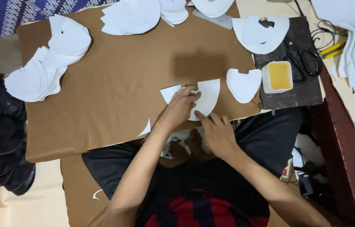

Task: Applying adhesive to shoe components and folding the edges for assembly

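A curved white cut piece [206, 96] lies near the front edge of a brown board [114, 84]. My left hand [180, 105] presses down on it with the fingers spread over its left half. My right hand [217, 132] rests at the board's front edge, its fingertips touching the piece's lower tip. Neither hand grips it. A small stack of heart-shaped white pieces [243, 84] sits just to the right of it.
Piles of white cut pieces lie at the left [39, 75] and along the back [135, 17]. A white tub of yellow glue [277, 76] and black scissors [305, 63] rest on a dark mat [295, 94] at right. A small white offcut [145, 128] lies near the front.
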